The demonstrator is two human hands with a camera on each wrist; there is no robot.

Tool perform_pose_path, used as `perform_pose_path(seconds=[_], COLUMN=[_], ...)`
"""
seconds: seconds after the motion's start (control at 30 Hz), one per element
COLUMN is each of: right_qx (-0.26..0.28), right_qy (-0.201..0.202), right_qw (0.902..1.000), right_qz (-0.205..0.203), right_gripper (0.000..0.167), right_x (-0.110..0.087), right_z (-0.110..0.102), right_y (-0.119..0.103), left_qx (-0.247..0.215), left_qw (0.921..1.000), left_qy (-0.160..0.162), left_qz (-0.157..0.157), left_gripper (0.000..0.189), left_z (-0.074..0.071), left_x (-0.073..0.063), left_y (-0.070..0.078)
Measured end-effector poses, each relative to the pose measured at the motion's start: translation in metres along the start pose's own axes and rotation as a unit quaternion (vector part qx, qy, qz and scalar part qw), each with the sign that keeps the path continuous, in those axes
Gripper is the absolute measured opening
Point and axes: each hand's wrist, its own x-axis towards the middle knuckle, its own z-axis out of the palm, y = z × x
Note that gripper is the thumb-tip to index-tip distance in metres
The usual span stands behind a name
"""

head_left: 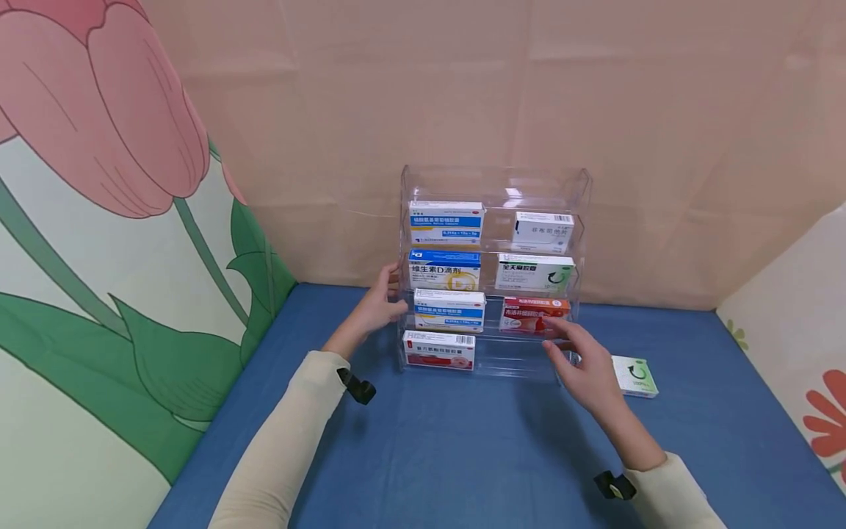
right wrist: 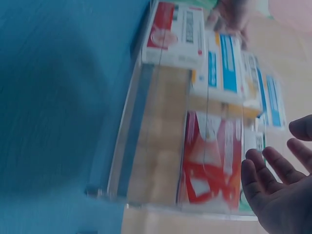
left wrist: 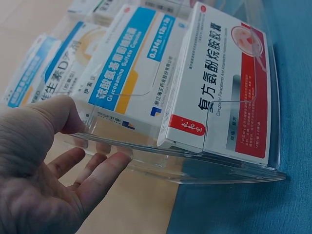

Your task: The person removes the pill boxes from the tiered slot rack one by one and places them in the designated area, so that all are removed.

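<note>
A clear acrylic tiered rack [head_left: 509, 360] stands on the table, with medicine boxes on its tiers. My left hand [head_left: 380, 303] holds the rack's left side panel; in the left wrist view, the thumb lies at its edge and the fingers on the outer side. Just in front of the rack's right side is my right hand [head_left: 584, 367], fingers spread loosely, holding nothing. Nearest to it is a red medicine box [head_left: 522, 314] on the third tier. The right wrist view shows that red box [right wrist: 214, 161] beside the fingers, somewhat blurred. A white-and-red box [left wrist: 229, 87] occupies the bottom tier's left.
Blue-and-white boxes [head_left: 446, 222], a vitamin D drops box [head_left: 429, 272], a green-and-white box [head_left: 522, 273] and a plain white box [head_left: 543, 234] fill other places. Another green-and-white box [head_left: 634, 376] lies on the blue tabletop [head_left: 449, 455], right of the rack. A beige backdrop [head_left: 330, 132] hangs behind.
</note>
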Motion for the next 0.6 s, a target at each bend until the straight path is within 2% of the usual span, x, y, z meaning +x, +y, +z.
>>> perform_pose_path(seconds=[0.37, 0.6], right_qx=[0.025, 0.019], right_qy=[-0.036, -0.065], right_qw=[0.999, 0.9977], right_qz=[-0.011, -0.003], right_gripper=[0.053, 0.055], right_x=[0.006, 0.011], right_z=[0.035, 0.05], right_y=[-0.018, -0.024], left_qx=[0.0, -0.005], left_qw=[1.0, 1.0], left_qy=[-0.001, -0.006], left_qz=[0.002, 0.0], left_gripper=[0.083, 0.083], left_z=[0.002, 0.0], left_x=[0.001, -0.001], left_y=[-0.002, 0.0])
